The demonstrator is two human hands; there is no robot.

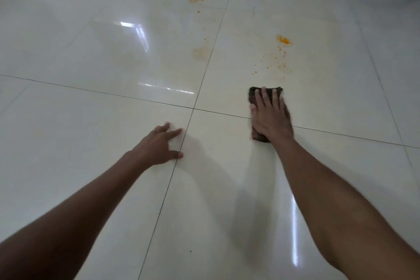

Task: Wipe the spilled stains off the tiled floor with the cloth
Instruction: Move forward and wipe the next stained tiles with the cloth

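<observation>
soft dark cloth (266,95) pinned flat on the floor (113,57) under the right hand (270,116).
limp, light, likely to bunch; press with a spread palm. orange stains (283,40) lie at 12 o'clock. left hand (161,145) open, braced on tile.

Soft, dim daylight lies over the glossy tiled floor (91,188), with white window glare streaks at upper left and lower right, faint arm shadows beneath both forearms, slight softness throughout, and grout lines bowing toward the edges.
</observation>
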